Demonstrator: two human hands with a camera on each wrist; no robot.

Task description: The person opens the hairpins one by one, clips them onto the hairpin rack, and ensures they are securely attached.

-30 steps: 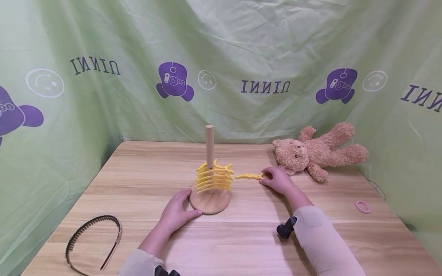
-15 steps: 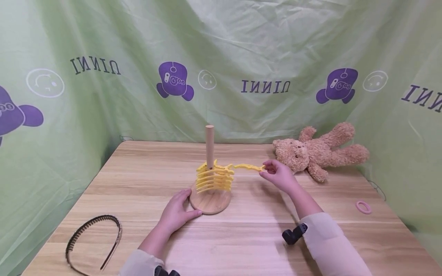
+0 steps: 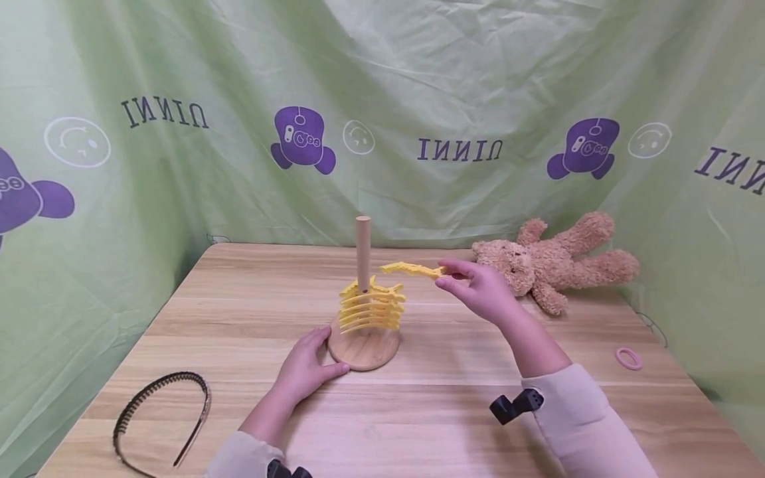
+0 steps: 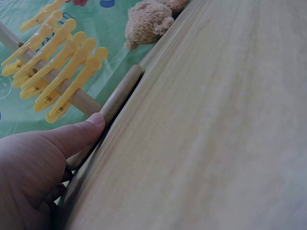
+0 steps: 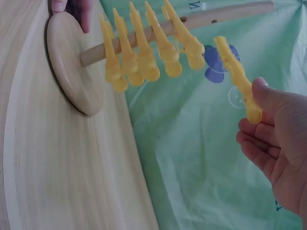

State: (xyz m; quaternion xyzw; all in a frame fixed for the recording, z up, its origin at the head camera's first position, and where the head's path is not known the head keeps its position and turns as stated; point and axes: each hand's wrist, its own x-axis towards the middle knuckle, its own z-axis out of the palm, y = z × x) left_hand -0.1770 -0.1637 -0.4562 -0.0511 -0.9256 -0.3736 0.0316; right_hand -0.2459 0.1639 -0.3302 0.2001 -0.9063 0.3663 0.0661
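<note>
A wooden stand has a round base [image 3: 366,357] and an upright post [image 3: 363,251]. Several yellow alligator hair clips [image 3: 372,311] sit on the post, stacked one above another. My left hand [image 3: 303,373] holds the edge of the base; in the left wrist view its thumb [image 4: 79,136] lies on the rim and the other fingers are mostly hidden. Between thumb and fingers, my right hand [image 3: 481,292] pinches the end of another yellow hair clip [image 3: 411,269]. That clip is in the air, right of the post and above the stack, apart from both in the right wrist view.
A brown teddy bear [image 3: 556,265] lies at the back right, behind the right hand. The pink ring [image 3: 629,358] rests near the table's right edge. At the front left lies a black toothed headband [image 3: 157,385]. Green printed cloth [image 3: 382,79] hangs behind the wooden table [image 3: 418,425].
My right hand has lifted the pinched hair clip off the table-level height and brought it leftward toward the post. The left hand and the stand have stayed in place.
</note>
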